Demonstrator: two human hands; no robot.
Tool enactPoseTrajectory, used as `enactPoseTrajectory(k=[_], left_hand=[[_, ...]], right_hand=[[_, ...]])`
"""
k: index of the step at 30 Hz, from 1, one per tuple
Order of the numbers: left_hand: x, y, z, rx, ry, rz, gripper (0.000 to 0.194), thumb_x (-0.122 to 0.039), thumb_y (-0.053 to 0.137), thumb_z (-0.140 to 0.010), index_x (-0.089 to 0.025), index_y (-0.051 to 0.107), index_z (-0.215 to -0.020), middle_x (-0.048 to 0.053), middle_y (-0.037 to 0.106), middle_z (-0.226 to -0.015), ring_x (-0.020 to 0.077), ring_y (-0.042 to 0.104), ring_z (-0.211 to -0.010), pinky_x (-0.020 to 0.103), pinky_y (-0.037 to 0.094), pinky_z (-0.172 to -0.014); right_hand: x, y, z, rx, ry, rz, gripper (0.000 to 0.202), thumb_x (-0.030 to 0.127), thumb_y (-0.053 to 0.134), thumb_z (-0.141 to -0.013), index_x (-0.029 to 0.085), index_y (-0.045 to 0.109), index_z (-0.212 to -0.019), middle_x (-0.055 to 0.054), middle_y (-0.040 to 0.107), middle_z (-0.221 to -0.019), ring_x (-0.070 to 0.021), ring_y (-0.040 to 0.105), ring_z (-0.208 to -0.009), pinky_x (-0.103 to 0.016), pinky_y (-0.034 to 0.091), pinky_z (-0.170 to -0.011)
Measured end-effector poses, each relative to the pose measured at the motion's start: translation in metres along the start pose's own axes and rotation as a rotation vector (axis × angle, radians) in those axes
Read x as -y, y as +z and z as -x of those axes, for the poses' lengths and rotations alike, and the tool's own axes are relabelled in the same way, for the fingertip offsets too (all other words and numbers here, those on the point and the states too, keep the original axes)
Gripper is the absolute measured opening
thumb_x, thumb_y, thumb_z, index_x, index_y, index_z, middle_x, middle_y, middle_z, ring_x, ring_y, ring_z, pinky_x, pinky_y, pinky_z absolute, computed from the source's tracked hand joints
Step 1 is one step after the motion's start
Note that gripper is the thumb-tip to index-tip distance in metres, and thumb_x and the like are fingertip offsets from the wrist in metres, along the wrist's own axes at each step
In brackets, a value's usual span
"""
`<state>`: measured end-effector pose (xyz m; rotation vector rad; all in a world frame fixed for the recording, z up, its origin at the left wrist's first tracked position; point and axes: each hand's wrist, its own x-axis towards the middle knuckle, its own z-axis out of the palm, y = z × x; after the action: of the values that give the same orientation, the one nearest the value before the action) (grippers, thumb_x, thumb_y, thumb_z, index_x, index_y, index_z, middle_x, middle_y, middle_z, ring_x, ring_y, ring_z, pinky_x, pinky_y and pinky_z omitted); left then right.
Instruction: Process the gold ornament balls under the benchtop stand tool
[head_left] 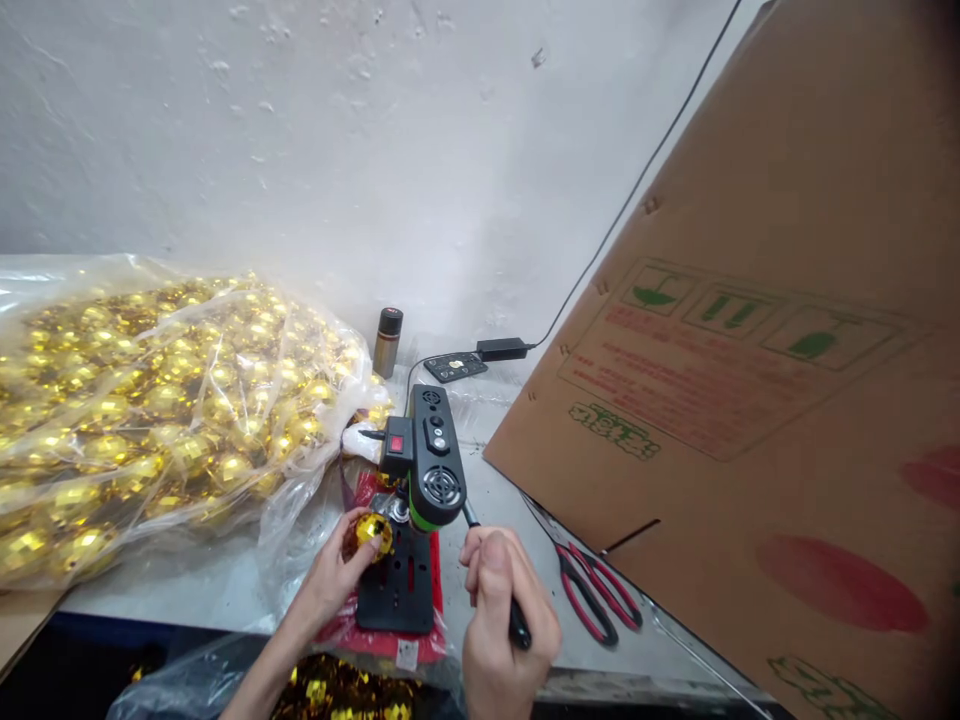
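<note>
A small black bench drill press (440, 455) with a red switch stands on a slotted black base plate (395, 605). My left hand (341, 560) is closed around a gold mirrored ball (373, 536), which it keeps at the left of the press, above the base. On the other side, my right hand (510, 610) grips the press's lever handle (519, 625), whose black end sticks out below the fist. The lever's metal rod runs up toward the machine head. The press head hides the tool tip, so whether it touches the ball cannot be seen.
A big clear plastic bag of gold balls (187, 400) fills the left. Red-handled pliers (596, 590) lie beside a large cardboard box (712, 400) at the right. Behind the press are a bottle (388, 343) and a power adapter (502, 349). More gold balls (341, 690) lie below the table edge.
</note>
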<state>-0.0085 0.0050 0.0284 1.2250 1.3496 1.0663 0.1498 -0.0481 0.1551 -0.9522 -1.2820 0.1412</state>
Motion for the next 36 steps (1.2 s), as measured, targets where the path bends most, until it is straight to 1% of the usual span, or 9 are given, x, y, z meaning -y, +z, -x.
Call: enactPoseTrajectory(k=[3,6,11,14,17,21,26,31,36], left_hand=[[0.013,0.009,0.005,0.019,0.097,-0.209,0.059,-0.056,0.066,-0.083,-0.021,0.065,-0.131,0.014,0.081,-0.126,0.0364,0.077,-0.117,0.053,0.059,-0.104],[0.023,0.015,0.006,-0.004,0.224,-0.354,0.056,-0.048,0.068,-0.084,-0.02,0.066,-0.132,0.017,0.079,-0.13,0.038,0.076,-0.119,0.057,0.059,-0.106],[0.037,0.024,0.006,-0.008,0.425,-0.447,0.052,-0.037,0.071,-0.084,-0.02,0.067,-0.133,0.018,0.08,-0.125,0.0383,0.077,-0.115,0.057,0.063,-0.1],[0.044,0.03,0.007,-0.026,0.492,-0.475,0.051,-0.036,0.072,-0.085,-0.019,0.067,-0.133,0.02,0.078,-0.128,0.04,0.075,-0.119,0.06,0.062,-0.102],[0.046,0.035,0.007,-0.031,0.488,-0.464,0.052,-0.042,0.074,-0.088,-0.017,0.068,-0.133,0.021,0.077,-0.128,0.0403,0.075,-0.116,0.06,0.062,-0.099],[0.046,0.039,0.006,-0.007,0.465,-0.469,0.05,-0.045,0.074,-0.089,-0.02,0.07,-0.131,0.018,0.08,-0.121,0.0394,0.075,-0.11,0.061,0.061,-0.097],[0.048,0.038,0.008,0.001,0.455,-0.472,0.049,-0.043,0.074,-0.088,-0.02,0.07,-0.131,0.017,0.079,-0.121,0.0389,0.073,-0.11,0.059,0.06,-0.096],[0.049,0.038,0.01,0.012,0.424,-0.477,0.048,-0.043,0.075,-0.088,-0.02,0.07,-0.13,0.017,0.079,-0.12,0.0385,0.072,-0.11,0.058,0.06,-0.096],[0.043,0.037,0.011,0.029,0.415,-0.496,0.048,-0.047,0.075,-0.089,-0.021,0.071,-0.129,0.016,0.079,-0.119,0.0381,0.073,-0.108,0.058,0.06,-0.096]], right_hand=[[-0.003,-0.002,0.002,0.019,-0.032,-0.009,0.034,0.009,0.046,-0.109,0.022,0.051,-0.078,0.004,0.047,-0.07,-0.0093,0.053,-0.067,-0.021,0.043,-0.061],[-0.004,-0.003,0.004,0.036,-0.059,-0.01,0.032,0.007,0.046,-0.108,0.022,0.051,-0.08,0.004,0.048,-0.071,-0.0092,0.053,-0.068,-0.021,0.045,-0.063],[-0.003,-0.003,0.003,0.041,-0.096,0.019,0.031,0.005,0.044,-0.107,0.023,0.05,-0.081,0.004,0.049,-0.072,-0.0089,0.054,-0.067,-0.019,0.046,-0.062],[-0.001,-0.004,0.002,0.046,-0.109,0.03,0.031,0.004,0.044,-0.106,0.023,0.049,-0.081,0.005,0.05,-0.072,-0.0087,0.054,-0.067,-0.019,0.046,-0.061],[0.0,-0.005,0.002,0.054,-0.12,0.036,0.031,0.004,0.045,-0.105,0.023,0.048,-0.081,0.004,0.05,-0.071,-0.009,0.055,-0.066,-0.019,0.046,-0.061],[-0.005,-0.006,0.007,0.061,-0.126,0.057,0.03,0.005,0.044,-0.105,0.023,0.049,-0.081,0.004,0.052,-0.071,-0.0093,0.055,-0.063,-0.02,0.045,-0.058],[-0.022,-0.004,0.03,0.017,-0.184,0.091,0.035,0.012,0.04,-0.11,0.023,0.047,-0.077,0.004,0.053,-0.069,-0.0099,0.055,-0.062,-0.023,0.044,-0.058],[-0.027,0.001,0.049,-0.039,-0.076,0.116,0.039,0.023,0.037,-0.115,0.023,0.049,-0.078,0.004,0.056,-0.076,-0.01,0.056,-0.068,-0.025,0.049,-0.073],[-0.029,0.004,0.059,-0.084,-0.032,0.117,0.039,0.024,0.038,-0.115,0.023,0.053,-0.079,0.004,0.059,-0.077,-0.0113,0.057,-0.068,-0.031,0.052,-0.09]])
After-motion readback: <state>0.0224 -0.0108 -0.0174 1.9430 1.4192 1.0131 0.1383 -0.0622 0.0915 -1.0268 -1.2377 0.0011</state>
